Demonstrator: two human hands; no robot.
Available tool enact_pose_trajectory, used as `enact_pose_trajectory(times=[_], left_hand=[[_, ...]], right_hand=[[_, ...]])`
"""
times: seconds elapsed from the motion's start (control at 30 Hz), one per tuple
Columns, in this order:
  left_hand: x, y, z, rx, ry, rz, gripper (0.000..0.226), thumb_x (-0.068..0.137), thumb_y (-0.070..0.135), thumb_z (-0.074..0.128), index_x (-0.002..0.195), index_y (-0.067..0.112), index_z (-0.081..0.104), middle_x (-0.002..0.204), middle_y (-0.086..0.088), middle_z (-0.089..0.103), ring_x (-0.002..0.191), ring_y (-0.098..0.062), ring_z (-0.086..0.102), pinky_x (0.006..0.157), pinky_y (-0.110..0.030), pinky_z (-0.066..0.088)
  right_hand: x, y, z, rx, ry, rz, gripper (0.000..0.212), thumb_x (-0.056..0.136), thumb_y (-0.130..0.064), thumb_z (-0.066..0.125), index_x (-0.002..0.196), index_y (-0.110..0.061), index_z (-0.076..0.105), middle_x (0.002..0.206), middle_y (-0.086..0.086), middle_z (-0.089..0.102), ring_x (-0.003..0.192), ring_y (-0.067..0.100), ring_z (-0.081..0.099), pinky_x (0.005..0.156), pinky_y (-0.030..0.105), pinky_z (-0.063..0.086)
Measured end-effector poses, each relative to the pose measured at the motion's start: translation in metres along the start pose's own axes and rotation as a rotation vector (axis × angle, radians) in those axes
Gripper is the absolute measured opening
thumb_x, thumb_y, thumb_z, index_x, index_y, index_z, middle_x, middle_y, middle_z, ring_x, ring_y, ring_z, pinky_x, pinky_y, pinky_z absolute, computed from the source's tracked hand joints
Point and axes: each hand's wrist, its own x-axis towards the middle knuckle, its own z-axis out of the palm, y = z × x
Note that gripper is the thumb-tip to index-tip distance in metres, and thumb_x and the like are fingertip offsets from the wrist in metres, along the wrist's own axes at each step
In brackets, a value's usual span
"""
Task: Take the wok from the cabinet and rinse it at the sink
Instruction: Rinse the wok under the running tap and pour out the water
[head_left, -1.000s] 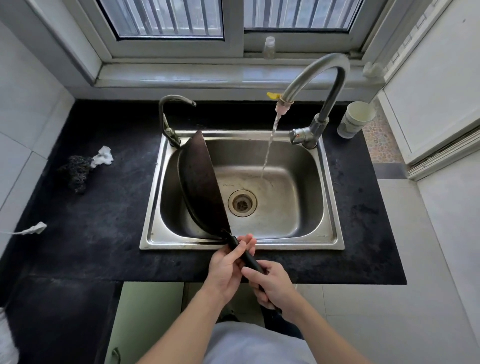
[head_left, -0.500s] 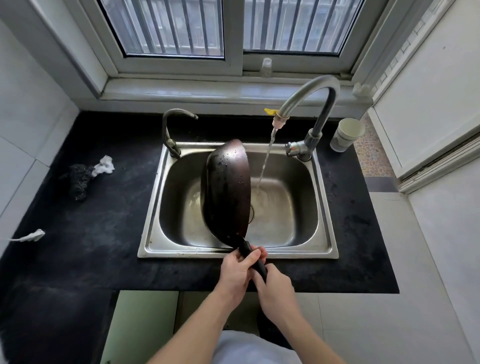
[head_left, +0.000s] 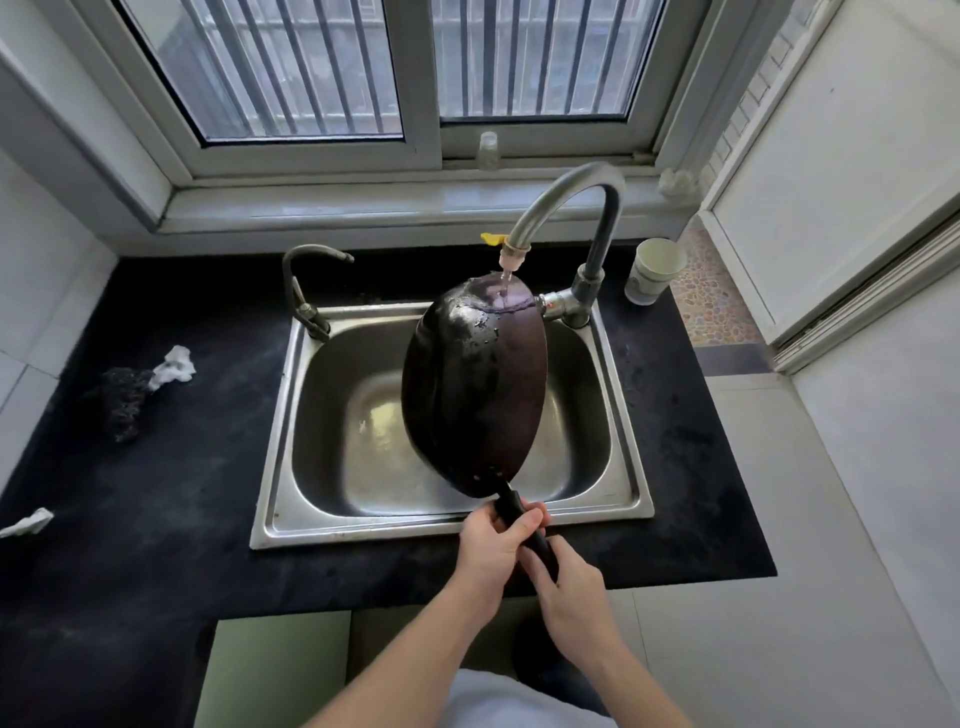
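A dark wok (head_left: 475, 389) is tilted on its side over the steel sink (head_left: 447, 525), its rounded wet underside facing me. Its far rim sits right under the spout of the tall curved tap (head_left: 566, 208), and running water hits it there. The black handle (head_left: 524, 530) points toward me over the sink's front rim. My left hand (head_left: 493, 545) grips the handle close to the wok. Just behind it, my right hand (head_left: 571, 587) holds the handle's end.
A smaller tap (head_left: 304, 291) stands at the sink's back left. A paper cup (head_left: 652, 270) sits on the black counter (head_left: 156, 493) at the back right. A dark scrubber (head_left: 122, 402) and white scraps (head_left: 176, 364) lie left. The window sill runs behind.
The wok has swung right and up from the sink's left side until its far rim is under the running tap, turning its underside toward me. Both hands stayed on the handle.
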Motion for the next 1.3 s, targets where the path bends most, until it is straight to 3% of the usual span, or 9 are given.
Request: enact_pose_trajectory(times=[0.2, 0.33, 0.47, 0.6, 0.83, 1.03, 1.2, 1.3], left_hand=[[0.005, 0.0, 0.017, 0.081, -0.016, 0.016, 0.018, 0.088, 0.007, 0.068, 0.106, 0.004, 0.065, 0.097, -0.009, 0.077, 0.099, -0.022, 0.072, 0.101, -0.045, 0.051], [0.009, 0.007, 0.026, 0.085, 0.005, 0.027, 0.019, 0.087, 0.006, 0.069, 0.105, 0.005, 0.065, 0.099, -0.008, 0.077, 0.099, -0.021, 0.073, 0.099, -0.043, 0.052], [0.014, 0.015, 0.033, 0.113, 0.026, 0.046, 0.019, 0.088, 0.006, 0.069, 0.106, 0.006, 0.065, 0.098, -0.005, 0.078, 0.097, -0.019, 0.073, 0.098, -0.042, 0.053], [0.018, 0.022, 0.037, 0.125, 0.066, 0.067, 0.017, 0.088, 0.006, 0.069, 0.104, 0.007, 0.066, 0.097, -0.004, 0.078, 0.095, -0.018, 0.074, 0.095, -0.039, 0.055], [0.026, 0.036, 0.043, 0.116, 0.124, 0.079, 0.012, 0.088, 0.009, 0.069, 0.1, 0.012, 0.068, 0.094, -0.003, 0.078, 0.094, -0.018, 0.074, 0.088, -0.04, 0.058], [0.037, 0.048, 0.049, 0.087, 0.184, 0.095, 0.013, 0.087, 0.008, 0.071, 0.099, 0.012, 0.068, 0.094, -0.004, 0.078, 0.096, -0.019, 0.073, 0.087, -0.037, 0.058], [0.047, 0.058, 0.056, 0.016, 0.227, 0.114, 0.012, 0.086, 0.003, 0.07, 0.094, 0.011, 0.069, 0.091, -0.005, 0.078, 0.094, -0.019, 0.073, 0.091, -0.036, 0.056], [0.053, 0.063, 0.059, 0.016, 0.251, 0.125, 0.013, 0.085, 0.005, 0.071, 0.096, 0.012, 0.07, 0.093, -0.005, 0.078, 0.095, -0.019, 0.073, 0.092, -0.036, 0.056]], right_hand=[[0.004, 0.007, -0.014, 0.043, 0.014, 0.003, 0.01, 0.098, -0.035, 0.057, 0.104, -0.03, 0.063, 0.082, -0.006, 0.072, 0.074, 0.007, 0.067, 0.068, 0.03, 0.058], [0.01, 0.003, -0.02, 0.079, 0.018, -0.021, 0.012, 0.098, -0.033, 0.057, 0.11, -0.032, 0.061, 0.075, -0.01, 0.069, 0.064, 0.008, 0.065, 0.055, 0.017, 0.049], [0.02, -0.001, -0.025, 0.106, 0.016, -0.045, 0.012, 0.098, -0.029, 0.058, 0.107, -0.025, 0.065, 0.081, -0.013, 0.07, 0.076, 0.0, 0.067, 0.061, 0.011, 0.047], [0.03, -0.005, -0.03, 0.134, -0.029, -0.05, 0.014, 0.098, -0.031, 0.058, 0.107, -0.023, 0.066, 0.081, -0.011, 0.07, 0.076, -0.005, 0.066, 0.062, 0.013, 0.049], [0.052, -0.007, -0.035, 0.122, -0.085, -0.092, 0.016, 0.098, -0.037, 0.056, 0.105, -0.027, 0.066, 0.085, -0.007, 0.072, 0.081, 0.004, 0.066, 0.07, 0.021, 0.052], [0.075, -0.016, -0.043, 0.107, -0.142, -0.138, 0.008, 0.098, -0.034, 0.057, 0.096, -0.03, 0.063, 0.076, -0.008, 0.069, 0.071, 0.003, 0.065, 0.061, 0.018, 0.049], [0.097, -0.019, -0.047, 0.078, -0.162, -0.157, 0.013, 0.096, -0.041, 0.058, 0.092, -0.03, 0.063, 0.076, 0.002, 0.07, 0.068, 0.02, 0.064, 0.058, 0.031, 0.052], [0.107, -0.022, -0.051, 0.066, -0.183, -0.174, 0.013, 0.097, -0.039, 0.058, 0.089, -0.028, 0.062, 0.07, 0.0, 0.068, 0.056, 0.013, 0.059, 0.054, 0.028, 0.05]])
